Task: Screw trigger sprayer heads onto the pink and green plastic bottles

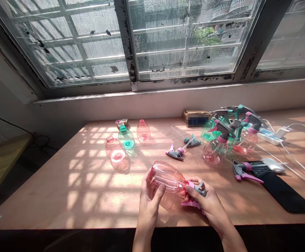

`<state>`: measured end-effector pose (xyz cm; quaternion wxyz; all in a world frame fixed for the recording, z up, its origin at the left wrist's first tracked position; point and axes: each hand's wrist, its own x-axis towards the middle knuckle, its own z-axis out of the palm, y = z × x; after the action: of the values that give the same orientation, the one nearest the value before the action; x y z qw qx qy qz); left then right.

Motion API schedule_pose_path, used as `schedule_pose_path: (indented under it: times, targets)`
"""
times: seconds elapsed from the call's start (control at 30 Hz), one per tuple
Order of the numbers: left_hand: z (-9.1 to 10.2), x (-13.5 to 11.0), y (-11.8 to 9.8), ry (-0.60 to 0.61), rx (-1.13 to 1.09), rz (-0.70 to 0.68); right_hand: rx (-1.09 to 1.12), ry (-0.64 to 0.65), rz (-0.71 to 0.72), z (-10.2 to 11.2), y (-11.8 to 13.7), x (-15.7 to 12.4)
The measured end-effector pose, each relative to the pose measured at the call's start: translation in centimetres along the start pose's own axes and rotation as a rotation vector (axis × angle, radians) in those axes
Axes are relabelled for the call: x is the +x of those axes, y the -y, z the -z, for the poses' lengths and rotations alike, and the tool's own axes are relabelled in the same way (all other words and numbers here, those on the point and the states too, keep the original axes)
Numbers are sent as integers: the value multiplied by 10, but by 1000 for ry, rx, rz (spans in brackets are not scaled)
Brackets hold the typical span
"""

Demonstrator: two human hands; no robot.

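Observation:
A clear pink spray bottle (168, 178) lies on its side just above the wooden table's near edge. My left hand (149, 199) wraps round its body. My right hand (207, 203) is closed on the pink and grey trigger head (196, 192) at the bottle's neck. Two pink bottles (115, 149) (143, 131) and a green bottle (126, 138), all without heads, stand at the back left. Loose trigger heads (177, 153) lie in the middle.
A cluster of bottles with heads fitted (222, 140) stands at the back right beside a small box (197, 117). A loose trigger head (243, 171), a black pad (281, 189), a white mouse (272, 164), a power strip (270, 135) and cables lie at the right.

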<state>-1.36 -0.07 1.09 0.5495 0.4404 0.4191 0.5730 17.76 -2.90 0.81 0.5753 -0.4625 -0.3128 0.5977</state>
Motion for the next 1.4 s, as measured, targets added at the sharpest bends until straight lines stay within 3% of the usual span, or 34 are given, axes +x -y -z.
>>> schedule_pose_path:
  times: [0.53, 1.4]
  targets:
    - [-3, -1, -7, 49, -23, 4, 1, 13, -14, 3, -5, 3]
    - [-11, -5, -17, 17, -20, 22, 10, 7, 0, 0, -3, 1]
